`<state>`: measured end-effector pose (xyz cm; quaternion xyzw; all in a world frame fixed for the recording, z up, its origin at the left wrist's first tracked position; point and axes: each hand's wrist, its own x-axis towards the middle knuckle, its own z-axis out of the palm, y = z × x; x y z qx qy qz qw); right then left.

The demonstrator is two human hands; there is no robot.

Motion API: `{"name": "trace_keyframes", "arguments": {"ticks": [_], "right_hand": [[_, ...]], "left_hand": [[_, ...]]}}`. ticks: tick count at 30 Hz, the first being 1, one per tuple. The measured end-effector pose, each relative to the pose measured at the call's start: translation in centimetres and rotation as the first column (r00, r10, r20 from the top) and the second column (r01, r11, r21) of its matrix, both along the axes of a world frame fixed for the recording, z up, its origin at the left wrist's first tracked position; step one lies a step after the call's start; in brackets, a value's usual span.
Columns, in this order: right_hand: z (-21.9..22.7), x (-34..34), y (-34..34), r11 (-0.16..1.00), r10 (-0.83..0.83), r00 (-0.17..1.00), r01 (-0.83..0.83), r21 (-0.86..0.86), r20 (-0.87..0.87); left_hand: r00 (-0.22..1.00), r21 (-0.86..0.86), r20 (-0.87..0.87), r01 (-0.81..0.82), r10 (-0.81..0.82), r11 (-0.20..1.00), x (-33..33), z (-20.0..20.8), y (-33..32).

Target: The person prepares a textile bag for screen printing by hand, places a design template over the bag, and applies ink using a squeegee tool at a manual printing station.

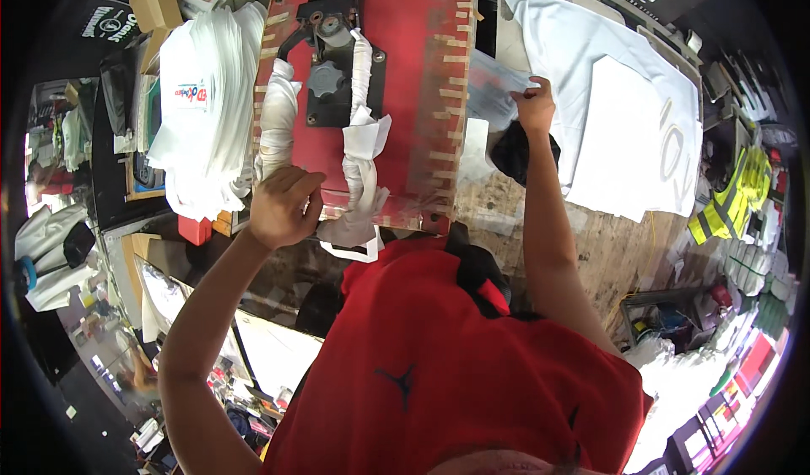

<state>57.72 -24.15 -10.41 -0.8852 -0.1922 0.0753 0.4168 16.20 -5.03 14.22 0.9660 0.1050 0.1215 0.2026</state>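
A heat press with a red top plate (413,95) stands in front of me, with a black mechanism (333,78) on it. Two handles wrapped in white cloth reach toward me. My left hand (287,207) is curled round the near end of the left wrapped handle (277,125). The right wrapped handle (361,154) is free, with loose cloth hanging off its end. My right hand (533,106) pinches the edge of a clear film sheet (496,83), to the right of the press. Below that hand lies a black item (519,153), partly hidden by my wrist.
A tall stack of white printed fabric (198,108) stands left of the press. To the right, white fabric (557,32) and a white sheet (620,137) lie on a board. A yellow high-visibility vest (736,197) hangs farther right. An open crate (675,319) sits at lower right.
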Motion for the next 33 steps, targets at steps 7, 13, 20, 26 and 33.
{"name": "trace_keyframes", "arguments": {"ticks": [7, 13, 20, 26, 33], "right_hand": [[2.5, -0.1, -0.2, 0.994, -0.09, 0.984, 0.1, 0.053, -0.156], [0.9, -0.4, -1.1, 0.991, -0.117, 0.985, 0.124, -0.05, 0.125], [0.0, 0.6, -1.4, 0.993, -0.094, 0.984, 0.103, -0.058, 0.151], [-0.5, 0.8, -1.5, 0.989, -0.091, 0.983, 0.108, -0.105, 0.158], [-2.7, 1.1, 0.8, 0.994, -0.049, 0.985, 0.065, -0.09, 0.166]], "left_hand": [[1.0, 0.006, -0.014, 0.0, 0.0, 1.0, -0.5, -0.4, 0.1], [1.0, 0.019, -0.007, 0.02, -0.02, 1.0, -0.2, -0.5, 0.2], [1.0, -0.001, -0.015, 0.004, -0.004, 1.0, -0.2, -0.3, 0.0], [1.0, 0.001, 0.023, 0.011, -0.011, 1.0, -0.2, -0.4, 0.2], [1.0, 0.038, -0.001, -0.013, 0.013, 0.999, -1.7, -0.4, 0.2]]}}
